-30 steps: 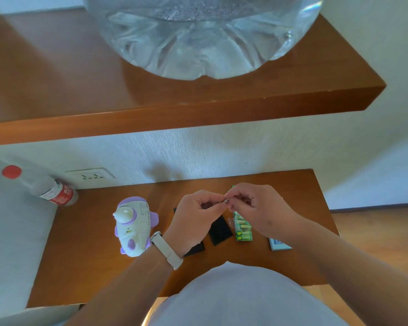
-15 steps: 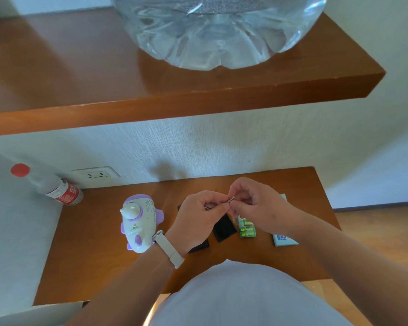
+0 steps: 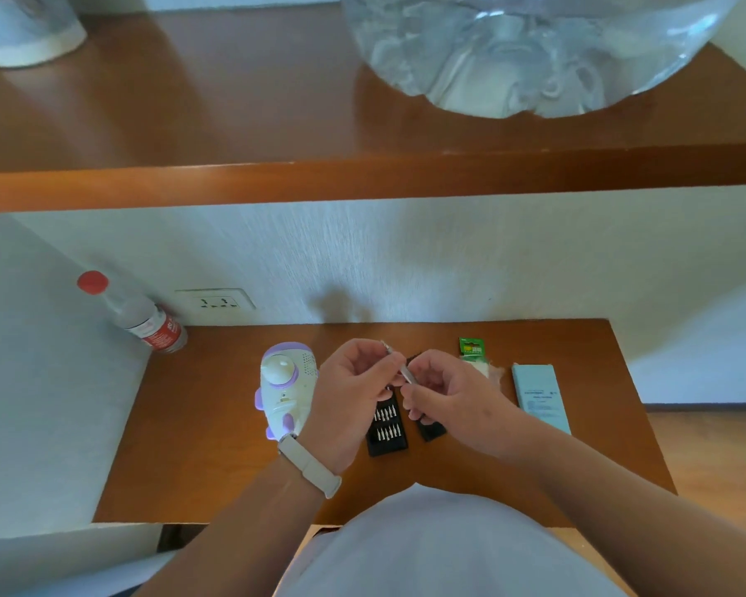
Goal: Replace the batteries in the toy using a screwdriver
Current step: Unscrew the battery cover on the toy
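A white and purple toy (image 3: 286, 389) lies on the wooden desk (image 3: 216, 445), left of my hands. My left hand (image 3: 354, 398) and my right hand (image 3: 448, 402) both hold a thin silver screwdriver (image 3: 399, 367) above a black bit case (image 3: 386, 428). The screwdriver slants up to the left, its tip sticking out past my left fingers. The case's black lid (image 3: 429, 428) lies right beside it. A green battery pack (image 3: 472, 349) rests at the back right, with torn clear wrapping (image 3: 487, 370) in front of it.
A pale blue box (image 3: 541, 398) lies at the desk's right side. A red-capped bottle (image 3: 141, 316) leans in the back left corner near a wall socket (image 3: 216, 301). A wooden shelf (image 3: 362, 174) overhangs the desk and carries a big clear water jug (image 3: 530, 53).
My view has swung left, so the desk items sit further right in frame. My hands have drawn slightly apart, and the screwdriver's silver shaft now shows between them. The bit case is uncovered.
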The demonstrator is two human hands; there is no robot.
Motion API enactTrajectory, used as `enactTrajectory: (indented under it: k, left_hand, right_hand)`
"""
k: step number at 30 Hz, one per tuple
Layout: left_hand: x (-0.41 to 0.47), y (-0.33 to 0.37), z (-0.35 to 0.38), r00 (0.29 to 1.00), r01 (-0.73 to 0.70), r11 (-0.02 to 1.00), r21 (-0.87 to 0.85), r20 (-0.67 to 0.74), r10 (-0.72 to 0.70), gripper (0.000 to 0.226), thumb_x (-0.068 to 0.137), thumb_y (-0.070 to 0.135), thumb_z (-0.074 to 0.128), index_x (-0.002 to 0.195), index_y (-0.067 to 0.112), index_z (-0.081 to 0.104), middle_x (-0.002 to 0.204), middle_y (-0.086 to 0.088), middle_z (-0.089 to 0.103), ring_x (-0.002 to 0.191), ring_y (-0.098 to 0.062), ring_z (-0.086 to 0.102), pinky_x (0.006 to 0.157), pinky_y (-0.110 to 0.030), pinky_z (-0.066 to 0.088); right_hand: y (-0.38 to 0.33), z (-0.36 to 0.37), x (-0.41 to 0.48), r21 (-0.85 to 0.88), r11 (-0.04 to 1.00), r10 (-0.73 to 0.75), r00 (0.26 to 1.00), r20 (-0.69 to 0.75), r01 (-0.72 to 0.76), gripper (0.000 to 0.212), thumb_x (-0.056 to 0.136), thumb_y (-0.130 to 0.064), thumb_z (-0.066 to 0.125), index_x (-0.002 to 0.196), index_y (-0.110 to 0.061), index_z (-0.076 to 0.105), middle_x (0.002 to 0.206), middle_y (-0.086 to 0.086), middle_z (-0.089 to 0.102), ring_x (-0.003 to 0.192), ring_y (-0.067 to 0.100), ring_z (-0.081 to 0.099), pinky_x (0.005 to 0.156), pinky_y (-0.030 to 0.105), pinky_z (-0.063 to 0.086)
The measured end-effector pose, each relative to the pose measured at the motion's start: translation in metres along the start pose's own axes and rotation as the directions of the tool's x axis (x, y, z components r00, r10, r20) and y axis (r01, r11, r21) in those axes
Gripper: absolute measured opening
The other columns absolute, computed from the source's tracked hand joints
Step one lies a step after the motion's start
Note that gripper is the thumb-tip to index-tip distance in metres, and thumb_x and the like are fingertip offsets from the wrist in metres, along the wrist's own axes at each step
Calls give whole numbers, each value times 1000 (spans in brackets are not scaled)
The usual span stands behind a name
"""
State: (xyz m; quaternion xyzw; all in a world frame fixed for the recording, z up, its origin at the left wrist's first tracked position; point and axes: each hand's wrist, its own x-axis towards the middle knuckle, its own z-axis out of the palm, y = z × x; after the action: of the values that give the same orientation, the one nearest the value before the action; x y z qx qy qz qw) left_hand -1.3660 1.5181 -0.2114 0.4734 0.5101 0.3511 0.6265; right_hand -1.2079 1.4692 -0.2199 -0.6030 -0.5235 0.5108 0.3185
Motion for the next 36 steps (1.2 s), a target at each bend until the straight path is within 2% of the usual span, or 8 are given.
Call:
enactTrajectory:
  k: [7, 14, 17, 20, 24, 27, 31, 36]
  left_hand:
    - [-8, -14, -46, 999, -9, 993, 118, -47, 14, 9, 93, 20, 68, 94, 11, 69, 80, -9, 71, 76, -24, 66, 73, -36, 56]
    - [-2, -39, -108, 970, 69, 977, 203, -241, -19, 6, 92, 27, 69, 97, 25, 67, 91, 5, 68, 89, -19, 67, 66, -20, 57]
    - [6, -54, -137, 942, 85, 974, 211, -335, -10, 4, 92, 25, 68, 95, 25, 67, 86, 4, 68, 79, -14, 63, 56, -12, 50]
    - [17, -67, -158, 917, 146, 973, 179, -394, -65, 13, 92, 32, 68, 103, 26, 65, 91, 5, 68, 80, -12, 63, 56, -14, 48]
    - [32, -78, -166, 935, 259, 960, 108, -279, -221, 42, 91, 43, 68, 127, 29, 52, 114, 7, 64, 105, -14, 62, 72, -20, 49]
    - [39, -87, -169, 956, 249, 962, 109, -187, -226, 54, 89, 43, 71, 134, 28, 46, 122, 6, 63, 110, -15, 62, 79, -24, 52]
    - [44, -98, -170, 967, 253, 966, 55, -36, -252, 66, 81, 48, 75, 134, 29, 43, 126, 5, 61, 113, -17, 63, 86, -33, 59]
    - [53, -104, -167, 959, 283, 959, -38, 17, -282, 68, 71, 44, 78, 130, 29, 48, 123, 4, 65, 112, -20, 66, 87, -41, 61]
  right_hand:
    - [0, 46, 19, 7, 1000, 7, 1000, 23, -7, 19, 93, -47, 53, 92, -32, 64, 66, -7, 61, 58, 6, 56, 62, 25, 53]
    - [7, 90, 56, 88, 987, 135, 991, -12, -134, 16, 97, -43, 56, 84, -41, 67, 62, -5, 62, 55, 8, 55, 61, 23, 52]
    - [6, 106, 74, 306, 926, 240, 970, -21, -222, 16, 92, -35, 62, 78, -35, 71, 58, 1, 54, 52, 14, 46, 54, 27, 44]
    - [7, 117, 91, 529, 803, 348, 937, -42, -275, 8, 90, -24, 64, 85, -20, 69, 58, 2, 47, 51, 14, 36, 50, 26, 36]
    - [6, 129, 107, 604, 734, 415, 909, -38, -310, 8, 92, -15, 56, 87, -13, 62, 59, 3, 42, 52, 13, 32, 53, 28, 33]
    - [5, 136, 112, 645, 700, 427, 904, -34, -306, 17, 92, -11, 50, 76, -12, 53, 59, 5, 38, 53, 15, 29, 56, 31, 30]
    - [7, 142, 118, 699, 644, 468, 883, -38, -311, 20, 91, -9, 50, 72, -11, 44, 57, 5, 35, 52, 15, 26, 57, 31, 28]
    - [10, 146, 119, 693, 644, 492, 869, -50, -324, 19, 90, -10, 49, 72, -12, 44, 57, 5, 36, 52, 15, 27, 56, 31, 29]
